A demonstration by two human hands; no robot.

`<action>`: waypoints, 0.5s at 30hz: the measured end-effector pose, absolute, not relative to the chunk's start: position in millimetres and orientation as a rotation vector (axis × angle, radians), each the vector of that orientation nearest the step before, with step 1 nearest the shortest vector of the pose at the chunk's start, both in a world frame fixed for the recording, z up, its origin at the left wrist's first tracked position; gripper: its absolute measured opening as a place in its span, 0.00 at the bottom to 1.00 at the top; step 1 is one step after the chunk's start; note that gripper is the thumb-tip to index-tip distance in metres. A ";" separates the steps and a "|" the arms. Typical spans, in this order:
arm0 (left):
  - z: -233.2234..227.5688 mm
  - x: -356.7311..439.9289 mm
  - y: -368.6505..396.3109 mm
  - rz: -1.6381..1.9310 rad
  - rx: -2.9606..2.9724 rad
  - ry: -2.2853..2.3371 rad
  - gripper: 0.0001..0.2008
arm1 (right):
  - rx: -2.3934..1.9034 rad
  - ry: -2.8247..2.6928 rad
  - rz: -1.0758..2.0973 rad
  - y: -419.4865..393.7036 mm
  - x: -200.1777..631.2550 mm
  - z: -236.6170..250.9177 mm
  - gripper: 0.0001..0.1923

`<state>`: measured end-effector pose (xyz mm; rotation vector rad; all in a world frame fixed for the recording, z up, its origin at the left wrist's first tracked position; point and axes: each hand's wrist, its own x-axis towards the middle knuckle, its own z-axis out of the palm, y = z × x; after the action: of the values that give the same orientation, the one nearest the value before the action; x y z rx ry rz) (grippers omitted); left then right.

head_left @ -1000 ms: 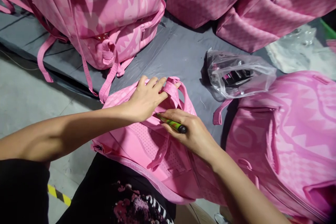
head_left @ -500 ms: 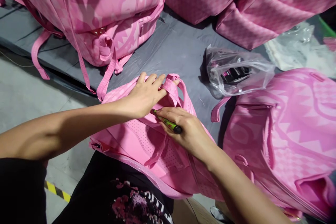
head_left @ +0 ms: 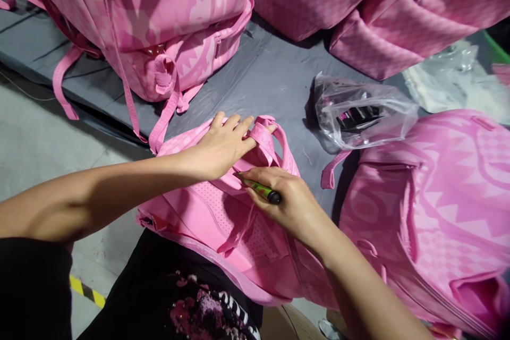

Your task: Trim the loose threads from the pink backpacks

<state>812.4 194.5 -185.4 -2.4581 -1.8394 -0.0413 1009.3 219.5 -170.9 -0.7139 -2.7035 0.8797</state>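
Note:
A pink backpack (head_left: 255, 271) leans against my lap and the table edge, its dotted back panel towards me. My left hand (head_left: 227, 143) grips its top near the handle loop, fingers spread over the fabric, one fingertip showing past a strap. In my right hand (head_left: 285, 191) is a slim, pen-like tool (head_left: 261, 188) with a green patterned barrel and a black end. Its thin dark tip points at the fabric just below my left hand. Whether the tip touches the cloth I cannot tell.
A large pink backpack (head_left: 179, 5) with hanging straps stands at the upper left. Another pink backpack (head_left: 450, 196) lies on the right. Behind it are a clear plastic bag (head_left: 366, 111) with dark items inside and several checkered pink bags (head_left: 382, 26). A grey sheet (head_left: 279, 79) covers the table.
My right hand and the tool have shifted slightly right and down, baring more of the thin tip. My left hand keeps its place on the backpack.

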 end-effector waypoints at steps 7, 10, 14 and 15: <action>-180.1 813.2 192.2 -0.071 -2.500 -1.812 0.24 | -0.689 -2.612 1.005 221.2 1003.9 -177.5 0.10; -178.4 808.7 188.6 -0.093 -2.512 -1.785 0.28 | -0.701 -2.511 1.007 218.5 1004.3 -184.2 0.12; -174.1 790.8 173.8 -0.181 -2.649 -1.576 0.18 | -0.724 -2.454 0.996 213.8 1009.2 -192.5 0.13; -172.7 785.8 170.2 -0.248 -2.664 -1.565 0.15 | -0.713 -2.437 0.989 212.8 1009.4 -194.4 0.13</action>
<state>785.8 170.2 -172.7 -2.6641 -1.5650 -0.2477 1009.4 212.8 -194.4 -0.7130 -2.4367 0.9886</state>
